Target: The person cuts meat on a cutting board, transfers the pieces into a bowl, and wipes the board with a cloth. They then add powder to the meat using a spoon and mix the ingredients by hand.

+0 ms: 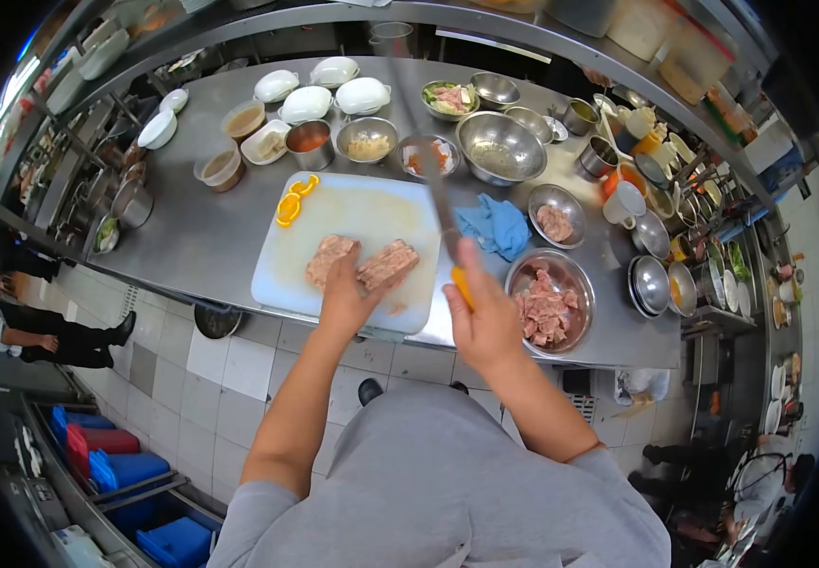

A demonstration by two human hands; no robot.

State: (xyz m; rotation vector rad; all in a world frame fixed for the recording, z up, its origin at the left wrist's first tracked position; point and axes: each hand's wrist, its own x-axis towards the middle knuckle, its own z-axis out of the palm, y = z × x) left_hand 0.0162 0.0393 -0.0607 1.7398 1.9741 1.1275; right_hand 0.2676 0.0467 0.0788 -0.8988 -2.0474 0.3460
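Observation:
My left hand (347, 295) is on the white cutting board (277, 275), its fingers pressed against raw minced-looking meat. One slab of meat (328, 260) lies left of the fingers and another slab (391, 264) lies to the right, near the thumb. My right hand (487, 327) is closed round the yellow handle of a knife (462, 286). The blade points up and away above the counter, smeared by motion. Orange slices (290, 206) sit at the board's upper left. Beside my right hand stands a steel bowl (587, 305) with raw meat chunks (546, 310).
A blue cloth (493, 227) lies right of the board. Behind it are a large steel bowl (501, 148), a pot of red sauce (309, 144) and several white lidded dishes (363, 96). A metal shelf (466, 21) overhangs the counter's far side. Another person (40, 331) is at left.

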